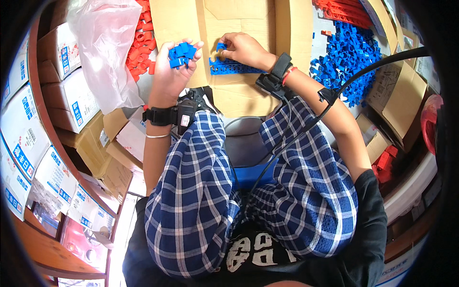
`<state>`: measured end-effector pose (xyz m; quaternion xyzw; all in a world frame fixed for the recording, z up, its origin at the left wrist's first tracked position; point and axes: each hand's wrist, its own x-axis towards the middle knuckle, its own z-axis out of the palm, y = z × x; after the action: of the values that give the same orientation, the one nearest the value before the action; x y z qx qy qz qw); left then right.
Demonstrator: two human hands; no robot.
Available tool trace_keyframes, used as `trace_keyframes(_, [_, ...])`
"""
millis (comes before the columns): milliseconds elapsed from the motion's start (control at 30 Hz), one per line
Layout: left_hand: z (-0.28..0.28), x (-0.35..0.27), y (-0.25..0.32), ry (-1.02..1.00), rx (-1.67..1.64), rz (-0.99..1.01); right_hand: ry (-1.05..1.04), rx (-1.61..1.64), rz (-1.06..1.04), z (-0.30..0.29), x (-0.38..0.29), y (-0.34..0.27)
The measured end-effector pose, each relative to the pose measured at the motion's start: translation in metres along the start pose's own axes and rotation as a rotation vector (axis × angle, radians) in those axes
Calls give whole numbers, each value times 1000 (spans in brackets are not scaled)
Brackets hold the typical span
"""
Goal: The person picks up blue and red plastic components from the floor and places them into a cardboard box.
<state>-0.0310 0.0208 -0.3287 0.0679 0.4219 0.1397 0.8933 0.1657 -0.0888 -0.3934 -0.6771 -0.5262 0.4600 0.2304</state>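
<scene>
Cupped with the palm up, my left hand holds a small heap of blue plastic clips. My right hand pinches one blue clip between thumb and fingers. Just below that clip lies a row of joined blue plastic clips, with round openings along it. This row rests on an opened cardboard box in front of my knees. Part of the row's right end is hidden under my right hand and wrist.
Red plastic pipe pieces lie left of the cardboard, beside a translucent plastic bag. At right is a large pile of loose blue clips, with red strips behind it. Stacked cartons line the left side. A black cable crosses my right arm.
</scene>
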Motion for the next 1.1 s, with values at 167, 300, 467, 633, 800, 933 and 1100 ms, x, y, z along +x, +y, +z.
trace_keyframes(167, [5,-1,-2,-26,27,11,68,-169,-101,8,4,2])
trace_keyframes(300, [9,-8,-2,-15,24,27,29,-243,-94,8,8,-1])
trace_keyframes(467, [11,-5,-8,-48,16,9,15,-258,-144,5,4,7])
trace_keyframes(633, [9,-5,-7,-69,11,10,57,-228,-221,11,8,12])
trace_keyframes(800, [6,-5,-7,-11,41,13,29,-217,-261,12,12,14])
trace_keyframes(933, [8,-4,-8,-30,31,7,23,-193,-270,13,12,14])
trace_keyframes(1100, [7,-4,-8,-15,30,11,22,-125,-239,14,14,13])
